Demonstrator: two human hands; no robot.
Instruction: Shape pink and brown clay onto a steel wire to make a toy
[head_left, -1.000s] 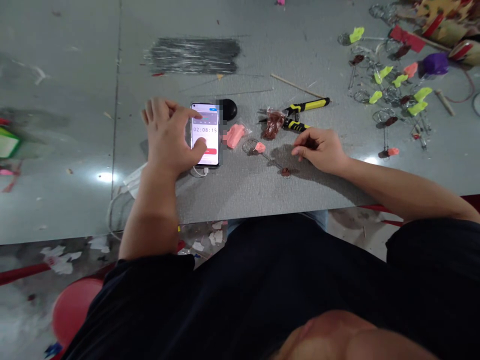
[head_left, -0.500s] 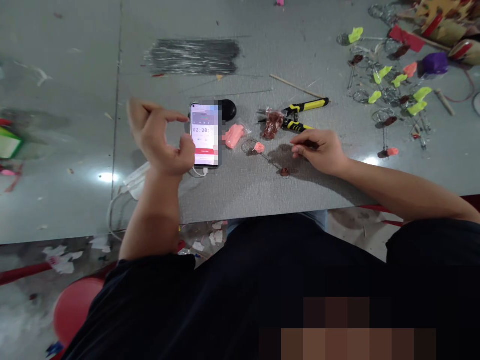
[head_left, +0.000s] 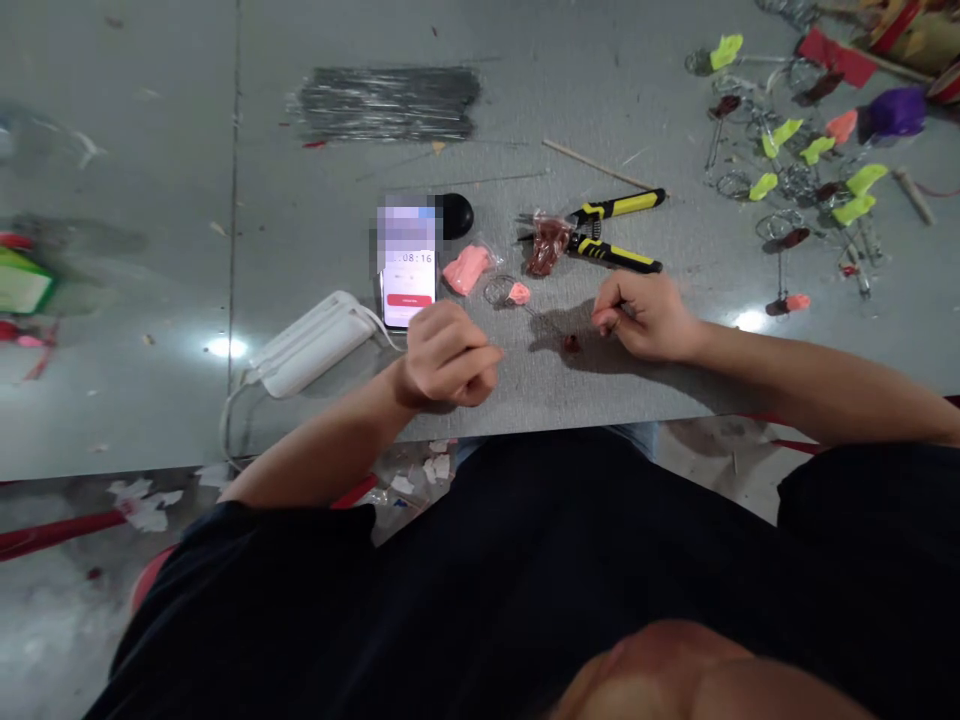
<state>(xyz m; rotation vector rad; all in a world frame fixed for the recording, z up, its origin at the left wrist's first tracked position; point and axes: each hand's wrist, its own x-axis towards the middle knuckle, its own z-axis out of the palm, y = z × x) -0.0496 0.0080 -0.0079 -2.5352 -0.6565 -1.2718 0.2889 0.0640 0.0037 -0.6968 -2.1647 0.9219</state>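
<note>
My left hand [head_left: 454, 355] is over the near side of the table, fingers curled, with no object showing in it. Just above it lies a lit phone [head_left: 409, 285] with a timer on its screen. My right hand [head_left: 641, 315] is closed in a pinch; whatever its fingertips hold, if anything, is hidden. Between the hands lies a bent wire piece with a pink clay lump [head_left: 519, 293] at one end and a dark red clay bit [head_left: 571, 343] at the other. Beyond it are a wrapped pink clay block [head_left: 469, 269] and a bag of brown clay [head_left: 548, 247].
Yellow-black pliers [head_left: 619, 206] lie open behind my right hand. A bundle of straight wires [head_left: 390, 103] is at the back. A white power bank [head_left: 315, 343] sits at left, cabled to the phone. Several wire pieces with yellow-green clay [head_left: 782, 137] spread at right, beside purple clay [head_left: 896, 112].
My left hand has moved right, away from the phone's left edge, and its fingers have curled in. The power bank is now uncovered. My right hand stays almost in place, its fingers bent more.
</note>
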